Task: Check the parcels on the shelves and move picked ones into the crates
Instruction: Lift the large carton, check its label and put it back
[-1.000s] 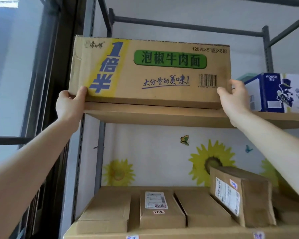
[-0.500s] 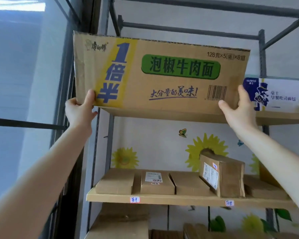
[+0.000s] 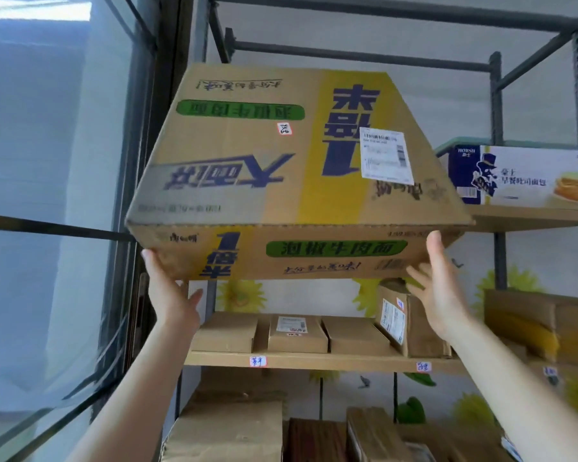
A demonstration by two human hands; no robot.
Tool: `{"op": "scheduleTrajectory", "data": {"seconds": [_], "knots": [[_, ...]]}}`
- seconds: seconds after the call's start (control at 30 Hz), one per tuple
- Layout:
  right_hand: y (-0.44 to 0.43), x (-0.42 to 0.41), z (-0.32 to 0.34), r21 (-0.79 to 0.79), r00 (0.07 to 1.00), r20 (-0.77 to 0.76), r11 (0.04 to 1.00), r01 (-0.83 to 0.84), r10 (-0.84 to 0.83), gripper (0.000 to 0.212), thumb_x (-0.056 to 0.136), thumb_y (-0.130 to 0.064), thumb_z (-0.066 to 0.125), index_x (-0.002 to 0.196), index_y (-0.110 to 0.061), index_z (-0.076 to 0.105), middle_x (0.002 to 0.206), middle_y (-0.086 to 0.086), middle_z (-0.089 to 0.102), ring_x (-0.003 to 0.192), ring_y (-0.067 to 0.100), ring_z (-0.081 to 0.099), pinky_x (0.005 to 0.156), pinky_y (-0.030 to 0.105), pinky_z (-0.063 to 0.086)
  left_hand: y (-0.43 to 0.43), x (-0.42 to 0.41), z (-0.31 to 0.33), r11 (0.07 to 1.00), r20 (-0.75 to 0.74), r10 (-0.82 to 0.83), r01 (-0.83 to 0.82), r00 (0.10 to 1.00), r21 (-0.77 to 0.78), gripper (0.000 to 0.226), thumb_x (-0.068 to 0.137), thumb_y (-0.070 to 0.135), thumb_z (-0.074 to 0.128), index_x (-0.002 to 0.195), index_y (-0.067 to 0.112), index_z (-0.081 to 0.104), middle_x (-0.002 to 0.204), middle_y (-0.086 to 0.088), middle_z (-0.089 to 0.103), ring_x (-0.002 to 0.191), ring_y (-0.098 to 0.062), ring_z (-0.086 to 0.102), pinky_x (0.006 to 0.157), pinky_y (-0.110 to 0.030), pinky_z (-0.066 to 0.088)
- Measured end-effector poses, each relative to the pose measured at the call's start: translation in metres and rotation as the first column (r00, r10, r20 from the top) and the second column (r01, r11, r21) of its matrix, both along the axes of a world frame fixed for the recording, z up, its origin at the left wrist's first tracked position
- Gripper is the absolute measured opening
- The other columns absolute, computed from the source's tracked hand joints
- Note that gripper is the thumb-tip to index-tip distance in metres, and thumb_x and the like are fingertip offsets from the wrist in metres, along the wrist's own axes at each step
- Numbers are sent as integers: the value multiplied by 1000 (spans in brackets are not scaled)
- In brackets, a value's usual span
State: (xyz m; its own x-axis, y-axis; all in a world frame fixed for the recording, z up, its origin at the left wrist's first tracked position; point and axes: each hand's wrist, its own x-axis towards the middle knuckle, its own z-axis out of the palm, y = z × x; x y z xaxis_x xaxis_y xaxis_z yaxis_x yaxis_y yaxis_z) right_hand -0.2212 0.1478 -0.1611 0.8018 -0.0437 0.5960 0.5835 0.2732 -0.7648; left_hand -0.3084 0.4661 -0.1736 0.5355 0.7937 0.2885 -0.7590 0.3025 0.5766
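Metal rack (image 3: 496, 95), wooden shelves, sunflower wall (image 3: 331, 295) behind. I hold the large cardboard box (image 3: 281, 161) tilted, clear of the top shelf (image 3: 531, 219); left hand (image 3: 171, 295) and right hand (image 3: 441, 295) press straight, spread fingers against its lower corners. Flat brown parcels (image 3: 297, 335) lie on the middle shelf (image 3: 314, 360).

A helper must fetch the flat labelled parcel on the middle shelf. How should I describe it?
On the metal rack, look at the middle shelf, below the big raised box. Three flat parcels lie in a row; take the centre one, the only one of the three with a white label on top.
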Motion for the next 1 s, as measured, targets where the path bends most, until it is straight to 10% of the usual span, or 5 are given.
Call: {"op": "scheduleTrajectory", "data": {"seconds": [0.17, 0.37, 0.57, 1.0], "knots": [[-4, 0, -18, 166, 973, -82, 965, -201, 217, 94, 58, -65, 60, 140, -30, 30, 132, 6, 43, 114, 25, 51, 94, 38, 43, -5, 2, -28, 993, -26, -89, 87, 996, -84, 73, 83, 73, 25, 146, 35, 21, 156, -3, 18, 138, -32, 30, 107, -57, 31], [0, -1, -44, 332, 973, -3, 918, -218, 232, 58, 71, -40, 67, 124, -27, 45, 127, 8, 55, 109, 21, 59, 94, 36, 47, -4, -4, -35, 973, 77, -133, 145, 988, -177, 52, 96, 51, 29, 142, 28, 31, 141, -17, 41, 118, -30, 53, 81, -41, 53], [11, -1, -63, 419, 973, 9, 883, -213, 230, 24, 84, -31, 61, 107, -32, 53, 129, 7, 54, 107, 16, 58, 95, 33, 47, -5, -12, -49, 942, 257, -231, 282, 938, -180, 63, 87, 67, 30, 133, 28, 47, 127, -12, 54, 112, -33, 55, 88, -50, 50], [14, 0, -68, 335, 994, 32, 936, -111, 106, 50, 77, -45, 60, 123, -32, 45, 128, 3, 56, 109, 19, 59, 91, 32, 45, -3, -17, -46, 955, 244, -228, 265, 943, -135, 77, 78, 78, 29, 134, 29, 44, 120, -5, 58, 105, -28, 57, 78, -47, 52]]}}
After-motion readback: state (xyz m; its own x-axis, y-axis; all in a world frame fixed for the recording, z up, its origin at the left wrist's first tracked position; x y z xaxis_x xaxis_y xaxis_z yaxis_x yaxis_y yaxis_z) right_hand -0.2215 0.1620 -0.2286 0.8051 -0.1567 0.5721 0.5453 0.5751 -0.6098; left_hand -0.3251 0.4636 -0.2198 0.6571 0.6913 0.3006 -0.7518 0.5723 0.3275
